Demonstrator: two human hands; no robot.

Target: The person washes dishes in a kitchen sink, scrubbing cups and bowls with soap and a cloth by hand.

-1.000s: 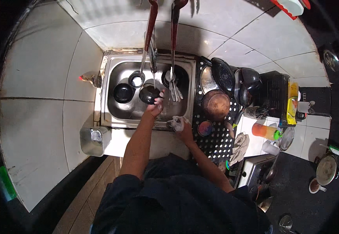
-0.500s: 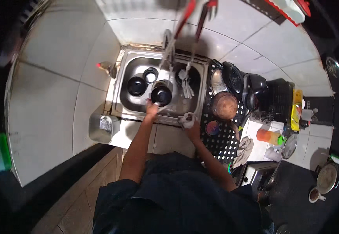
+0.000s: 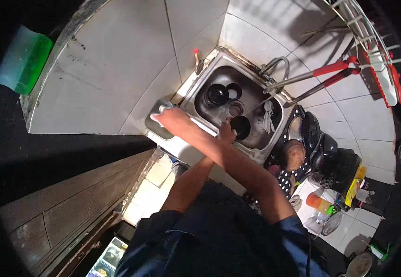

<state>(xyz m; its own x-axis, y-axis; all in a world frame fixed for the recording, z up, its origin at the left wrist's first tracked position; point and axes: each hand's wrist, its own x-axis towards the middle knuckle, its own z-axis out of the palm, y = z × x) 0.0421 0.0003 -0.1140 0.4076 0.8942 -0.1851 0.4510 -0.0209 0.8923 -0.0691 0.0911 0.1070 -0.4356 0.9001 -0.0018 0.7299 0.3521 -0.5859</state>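
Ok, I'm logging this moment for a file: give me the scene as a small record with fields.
Left hand: holds a black bowl over the sink
Right hand: at the metal container; in or above it unclear
Right forearm: crosses over the left
Also in sink: round black dish, utensils
At right: orange bottle with green cap

No lettering, numbers or signs legible. Yellow packet at right: any print too small to read. Green-and-white object, lower right: likewise.
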